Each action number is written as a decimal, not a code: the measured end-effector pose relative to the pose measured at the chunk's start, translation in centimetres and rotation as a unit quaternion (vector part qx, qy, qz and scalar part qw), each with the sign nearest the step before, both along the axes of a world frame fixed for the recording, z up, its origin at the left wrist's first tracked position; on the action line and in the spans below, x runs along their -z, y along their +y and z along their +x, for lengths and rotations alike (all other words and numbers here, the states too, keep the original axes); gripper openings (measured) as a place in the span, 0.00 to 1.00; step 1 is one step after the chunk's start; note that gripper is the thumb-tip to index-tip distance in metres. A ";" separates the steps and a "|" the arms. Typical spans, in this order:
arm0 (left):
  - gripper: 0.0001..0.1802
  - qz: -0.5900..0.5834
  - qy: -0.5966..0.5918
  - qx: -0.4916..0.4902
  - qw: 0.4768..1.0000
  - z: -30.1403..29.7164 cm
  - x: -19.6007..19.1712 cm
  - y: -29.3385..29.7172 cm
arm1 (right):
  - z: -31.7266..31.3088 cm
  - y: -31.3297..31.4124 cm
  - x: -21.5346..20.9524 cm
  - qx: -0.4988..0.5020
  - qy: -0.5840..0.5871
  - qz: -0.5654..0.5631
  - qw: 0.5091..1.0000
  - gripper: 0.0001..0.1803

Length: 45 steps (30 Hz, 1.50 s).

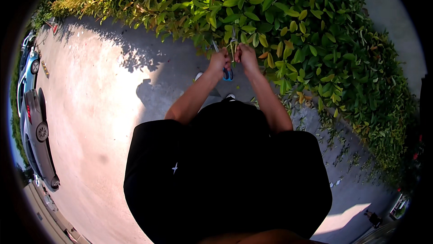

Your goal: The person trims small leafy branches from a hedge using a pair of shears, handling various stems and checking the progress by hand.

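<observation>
My left hand (218, 60) is closed around a pair of scissors with blue handle loops (228, 75). The loops stick out below my fingers, and a grey blade points up toward the leaves. Just to the right, my right hand (246, 56) has its fingers pinched together at the edge of the hedge (270, 23). A thin yellowish strand (233, 51) runs between the two hands, close to the right fingertips. Whether the right fingers grip it is too small to tell. Above it a small greyish piece shows among the leaves.
The leafy hedge curves across the far side and down the right. Cut leaves (333, 138) lie along its foot. Pale concrete (94, 104) stretches to the left, where a grey car (39, 131) and a light blue car (32, 65) are parked.
</observation>
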<state>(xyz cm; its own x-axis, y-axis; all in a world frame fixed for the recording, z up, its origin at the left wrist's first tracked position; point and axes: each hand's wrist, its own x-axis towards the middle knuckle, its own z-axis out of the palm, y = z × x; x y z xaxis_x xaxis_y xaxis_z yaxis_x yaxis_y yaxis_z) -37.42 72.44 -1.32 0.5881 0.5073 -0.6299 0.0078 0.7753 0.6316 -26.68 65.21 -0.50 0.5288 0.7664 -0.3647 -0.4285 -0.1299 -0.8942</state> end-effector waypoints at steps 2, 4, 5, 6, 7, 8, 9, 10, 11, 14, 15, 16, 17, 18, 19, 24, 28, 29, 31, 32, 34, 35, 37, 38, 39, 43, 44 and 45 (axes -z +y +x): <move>0.13 0.018 0.006 -0.006 1.000 0.0 -0.4 -0.5 | -0.1 -0.3 -0.3 0.009 -0.013 0.002 1.000 0.14; 0.13 0.012 -0.001 0.000 1.000 0.1 -0.5 -0.8 | 0.0 -0.6 -0.6 0.028 0.001 0.029 0.999 0.14; 0.13 0.006 -0.007 0.007 1.000 0.1 -0.6 -0.9 | 0.1 -1.0 -0.7 0.028 0.000 0.029 0.999 0.14; 0.13 0.007 -0.009 0.008 1.000 0.1 -1.0 -0.9 | 0.2 -1.5 -0.9 0.035 0.026 0.045 0.998 0.15; 0.13 0.008 -0.023 0.023 0.999 0.0 -1.4 -0.9 | 0.2 -2.0 -1.2 0.042 0.053 0.060 0.996 0.15; 0.14 0.009 -0.037 0.038 0.999 -0.1 -1.8 -0.8 | 0.3 -2.5 -1.4 0.053 0.060 0.056 0.995 0.15; 0.14 0.011 -0.039 0.041 0.998 0.1 -2.8 -0.7 | 0.7 -3.1 -1.8 0.055 0.058 0.058 0.995 0.15; 0.15 0.061 -0.037 0.077 0.994 0.2 -4.1 -0.6 | 1.3 -3.9 -2.0 0.061 0.064 0.079 0.993 0.15; 0.16 0.112 -0.035 0.112 0.987 0.2 -4.8 -0.4 | 2.0 -4.7 -2.2 0.067 0.070 0.099 0.990 0.15; 0.16 0.175 -0.052 0.177 0.967 1.0 -6.3 1.7 | 4.6 -6.3 -4.9 0.052 0.033 0.083 0.995 0.15; 0.16 0.199 -0.051 0.220 0.954 1.7 -7.3 2.2 | 5.8 -6.5 -5.1 0.042 0.026 0.072 0.996 0.15; 0.16 0.196 -0.049 0.235 0.951 2.4 -8.2 2.8 | 6.8 -6.4 -5.6 0.011 0.077 0.097 0.992 0.15; 0.16 0.196 -0.050 0.236 0.951 3.3 -8.7 3.5 | 7.7 -6.1 -6.1 0.008 0.122 0.097 0.988 0.14; 0.16 0.212 -0.031 0.249 0.945 4.9 -9.0 4.2 | 9.0 -5.7 -6.2 0.014 0.135 0.091 0.987 0.14; 0.16 0.229 -0.012 0.262 0.937 6.4 -9.2 4.7 | 10.2 -5.1 -6.6 0.019 0.147 0.087 0.985 0.13; 0.13 0.209 0.000 0.232 0.950 11.6 -9.7 6.2 | 12.8 -0.4 -8.3 0.083 0.170 0.034 0.981 0.13; 0.10 0.166 0.010 0.203 0.965 13.1 -10.0 4.9 | 14.0 1.5 -5.9 0.114 0.130 0.036 0.984 0.14; 0.10 0.154 0.016 0.204 0.967 13.5 -10.0 4.6 | 14.5 1.8 -5.3 0.128 0.115 0.044 0.984 0.14; 0.09 0.132 0.006 0.186 0.974 13.5 -9.1 4.4 | 13.3 2.3 -5.3 0.170 0.096 0.052 0.979 0.16; 0.07 0.144 0.015 0.177 0.974 13.4 -8.6 4.3 | 12.8 2.4 -5.3 0.186 0.064 0.047 0.979 0.16; 0.07 0.164 0.022 0.142 0.976 13.3 -8.4 3.1 | 12.3 2.0 -5.1 0.205 0.031 0.040 0.977 0.16; 0.07 0.162 0.021 0.143 0.976 13.1 -8.2 2.4 | 12.0 1.7 -4.9 0.225 0.035 0.042 0.973 0.16; 0.14 0.186 0.029 0.181 0.965 13.2 -8.6 1.6 | 11.7 1.4 -5.0 0.247 0.035 0.046 0.967 0.16; 0.17 0.181 0.031 0.176 0.967 13.4 -8.8 1.4 | 11.6 1.4 -5.1 0.263 0.029 0.041 0.963 0.16; 0.17 0.183 0.030 0.176 0.967 13.4 -8.8 1.2 | 11.5 1.5 -5.2 0.277 0.024 0.038 0.960 0.16; 0.21 0.188 0.045 0.141 0.971 13.4 -7.9 0.9 | 10.6 1.4 -5.4 0.287 0.020 0.045 0.957 0.16; 0.22 0.189 0.058 0.125 0.972 13.5 -7.5 1.0 | 10.1 1.7 -5.6 0.297 0.012 0.034 0.954 0.16; 0.22 0.189 0.058 0.125 0.972 13.7 -7.7 0.7 | 10.0 1.6 -5.7 0.310 0.004 0.022 0.950 0.16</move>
